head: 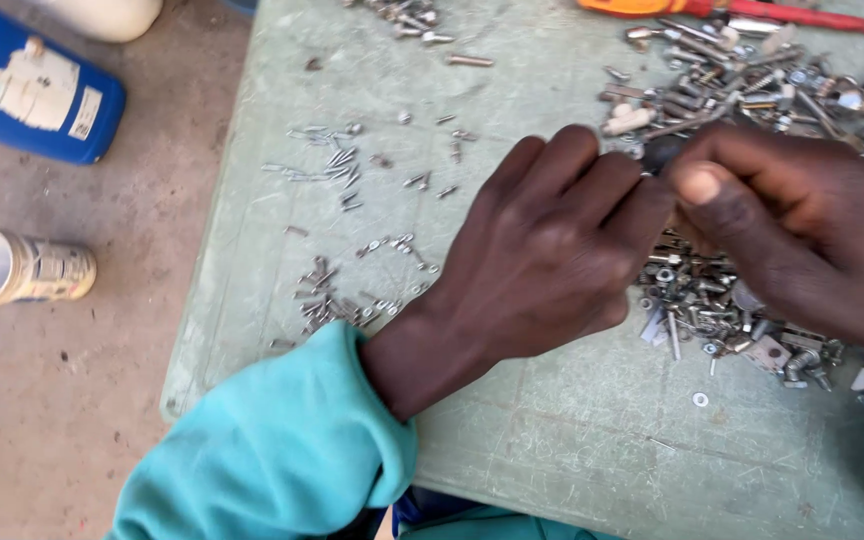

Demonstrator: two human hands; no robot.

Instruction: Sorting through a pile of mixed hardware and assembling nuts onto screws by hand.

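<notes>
— What do the two hands meet over?

— A small dark part (660, 152), pinched where the fingertips come together at the far edge of a heap of hardware (722, 310). Its kind cannot be told; most of it is hidden.

— How is the left hand (542, 250) set?

— Knuckles up, fingers curled and pressed toward the right hand (802, 225), tips closing on that dark part. The right hand's thumb lies across the top, its nail showing, fingers folded in around the same spot.

— And what lies under them?

— The heap of nuts, washers, bolts and small plates, resting on a worn green table (592, 450). A larger pile of bolts and fittings (752, 85) sits farther off on the right.

— Anything to the left?

— Loose groups of small screws (352, 290) spread over the table's left half, well apart from the hands. At the far right edge lies an orange-handled tool (742, 10).

— Off the table?

— On the concrete floor to the left, a blue jug (27, 90) lying down and a white tin (17, 265) on its side. Teal sleeves (272, 450) cover both wrists.
</notes>
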